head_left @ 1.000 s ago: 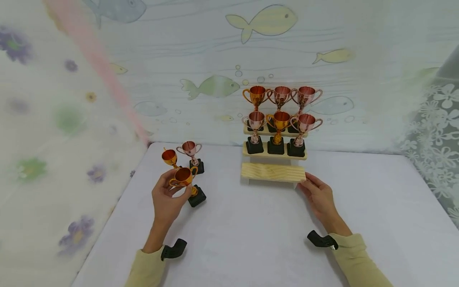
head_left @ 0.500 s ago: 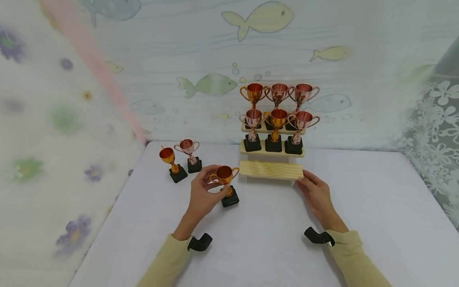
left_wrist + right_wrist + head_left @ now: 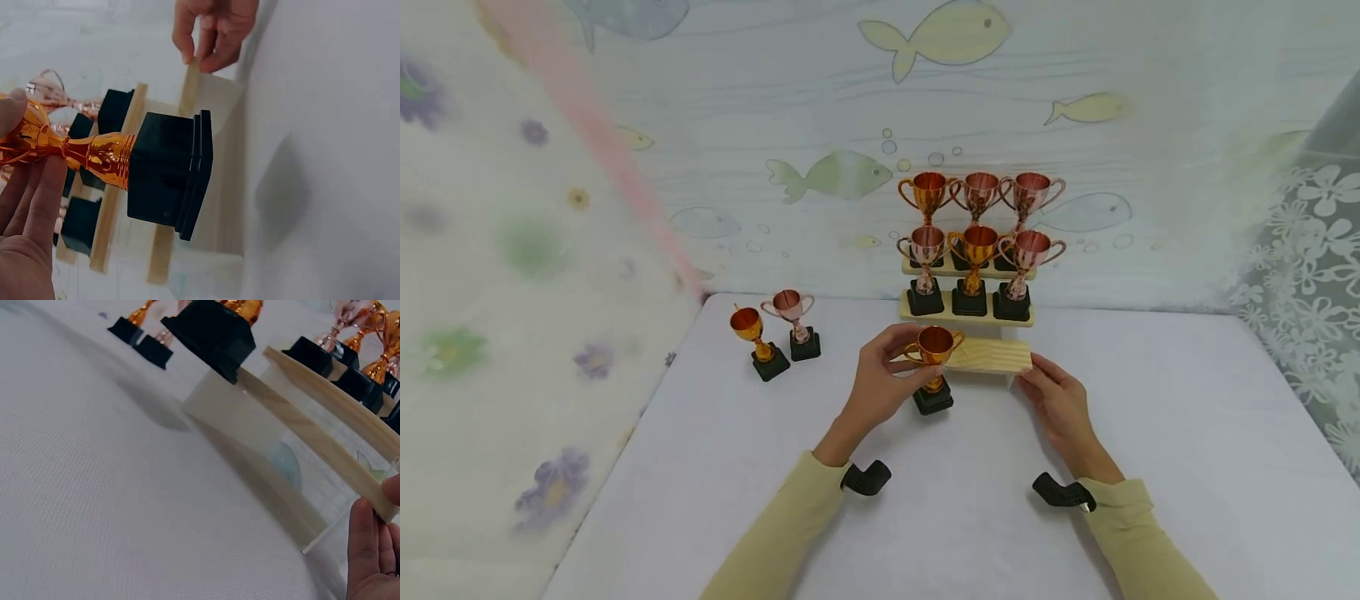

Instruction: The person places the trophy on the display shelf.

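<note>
My left hand grips a small gold trophy cup by its bowl, in front of the left end of the bottom wooden shelf. In the left wrist view the trophy's black base points away from the palm, off the white cloth. My right hand pinches the right end of that shelf, thumb on top and fingers below, as the right wrist view shows. Two rows of trophies stand on the shelves above: a gold cup between two pink ones in the middle row, gold and pink ones behind.
At the left of the white-covered table stand another gold trophy and a pink trophy. Clear side panels support the shelf. A fish-print curtain hangs close behind the stand.
My left hand has carried the gold trophy from beside the two left trophies rightward to the bottom shelf. My right hand has kept its place at the shelf end.
</note>
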{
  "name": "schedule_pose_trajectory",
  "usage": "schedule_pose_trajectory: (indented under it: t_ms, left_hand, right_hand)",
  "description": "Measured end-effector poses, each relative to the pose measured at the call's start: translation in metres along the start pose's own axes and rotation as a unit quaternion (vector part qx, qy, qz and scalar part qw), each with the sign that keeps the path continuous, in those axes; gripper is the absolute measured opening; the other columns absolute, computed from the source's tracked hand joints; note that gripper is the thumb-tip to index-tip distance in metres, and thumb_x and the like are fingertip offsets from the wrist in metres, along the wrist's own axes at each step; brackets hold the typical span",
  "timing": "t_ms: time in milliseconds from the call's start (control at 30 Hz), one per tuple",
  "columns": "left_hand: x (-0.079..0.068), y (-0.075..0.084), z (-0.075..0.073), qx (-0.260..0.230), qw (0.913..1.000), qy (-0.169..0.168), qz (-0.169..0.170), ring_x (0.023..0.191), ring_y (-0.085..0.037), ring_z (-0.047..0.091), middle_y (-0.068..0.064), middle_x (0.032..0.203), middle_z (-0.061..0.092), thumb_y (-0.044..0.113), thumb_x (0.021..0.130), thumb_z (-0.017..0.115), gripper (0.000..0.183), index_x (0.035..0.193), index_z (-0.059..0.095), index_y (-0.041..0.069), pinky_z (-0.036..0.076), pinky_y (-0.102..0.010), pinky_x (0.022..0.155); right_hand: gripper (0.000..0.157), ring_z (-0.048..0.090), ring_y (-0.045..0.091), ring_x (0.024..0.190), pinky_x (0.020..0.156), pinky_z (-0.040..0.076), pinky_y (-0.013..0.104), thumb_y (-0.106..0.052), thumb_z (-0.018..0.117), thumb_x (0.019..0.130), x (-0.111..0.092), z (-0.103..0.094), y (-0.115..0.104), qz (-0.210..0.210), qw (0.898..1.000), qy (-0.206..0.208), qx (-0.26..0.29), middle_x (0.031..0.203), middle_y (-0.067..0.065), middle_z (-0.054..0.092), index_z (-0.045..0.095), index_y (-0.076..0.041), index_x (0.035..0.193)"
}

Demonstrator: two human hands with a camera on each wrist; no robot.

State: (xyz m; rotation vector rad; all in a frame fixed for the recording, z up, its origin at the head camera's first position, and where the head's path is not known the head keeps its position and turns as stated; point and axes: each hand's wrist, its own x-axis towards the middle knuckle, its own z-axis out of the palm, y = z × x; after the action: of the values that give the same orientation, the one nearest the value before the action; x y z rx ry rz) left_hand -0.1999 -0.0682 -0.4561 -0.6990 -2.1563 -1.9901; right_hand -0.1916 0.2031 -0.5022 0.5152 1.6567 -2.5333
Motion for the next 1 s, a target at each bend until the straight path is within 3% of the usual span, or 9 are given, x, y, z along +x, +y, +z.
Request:
schedule_pose_trajectory:
  t_ms: [267, 500, 633, 900, 1000]
  left_hand:
    - [0.025, 0.012, 0.026, -0.019, 0.999, -0.039, 0.006, 0.115, -0.028, 0.065, -0.017, 0.126, 0.063, -0.004, 0.084, 0.08, 0.051, 0.131, 0.059, 0.0, 0.062, -0.034, 0.089]
    - [0.045, 0.012, 0.052, -0.018, 0.9969, -0.075, 0.015, 0.118, -0.028, 0.063, -0.018, 0.13, 0.059, -0.001, 0.089, 0.076, 0.051, 0.136, 0.055, 0.002, 0.06, -0.028, 0.091]
    - [0.055, 0.009, 0.064, -0.035, 0.9963, -0.077, 0.015, 0.118, -0.028, 0.062, -0.018, 0.133, 0.057, -0.001, 0.09, 0.075, 0.052, 0.138, 0.054, 0.001, 0.06, -0.028, 0.091]
    - [0.073, 0.003, 0.078, -0.053, 0.9945, -0.09, 0.005, 0.12, -0.03, 0.063, -0.02, 0.136, 0.056, -0.005, 0.09, 0.073, 0.052, 0.138, 0.054, 0.0, 0.06, -0.026, 0.091]
    - [0.077, 0.002, 0.079, -0.05, 0.9937, -0.1, 0.006, 0.12, -0.029, 0.062, -0.019, 0.137, 0.055, -0.005, 0.091, 0.072, 0.052, 0.139, 0.053, 0.001, 0.059, -0.026, 0.092]
  right_hand:
    - [0.046, 0.066, 0.001, 0.098, 0.094, 0.054, 0.015, -0.004, 0.058, 0.102, 0.0, 0.0, -0.001, 0.01, 1.0, 0.002, 0.0, 0.106, -0.01, 0.065, 0.041, 0.002, 0.145]
    - [0.044, 0.066, 0.0, 0.101, 0.094, 0.054, 0.015, -0.01, 0.061, 0.102, -0.001, -0.001, 0.001, 0.003, 1.0, 0.0, -0.009, 0.109, -0.011, 0.064, 0.046, -0.002, 0.143]
    - [0.044, 0.066, 0.001, 0.1, 0.094, 0.054, 0.015, -0.01, 0.062, 0.101, -0.002, -0.001, 0.0, 0.007, 1.0, -0.003, 0.007, 0.109, -0.01, 0.065, 0.046, -0.002, 0.141]
    - [0.052, 0.065, 0.001, 0.102, 0.095, 0.053, 0.015, -0.01, 0.062, 0.101, -0.003, -0.002, -0.001, 0.006, 1.0, -0.012, 0.013, 0.11, -0.01, 0.064, 0.041, 0.001, 0.147]
    - [0.045, 0.066, 0.001, 0.103, 0.095, 0.054, 0.016, -0.011, 0.063, 0.101, -0.002, -0.004, 0.002, -0.003, 1.0, -0.018, 0.012, 0.111, -0.01, 0.065, 0.048, -0.002, 0.142]
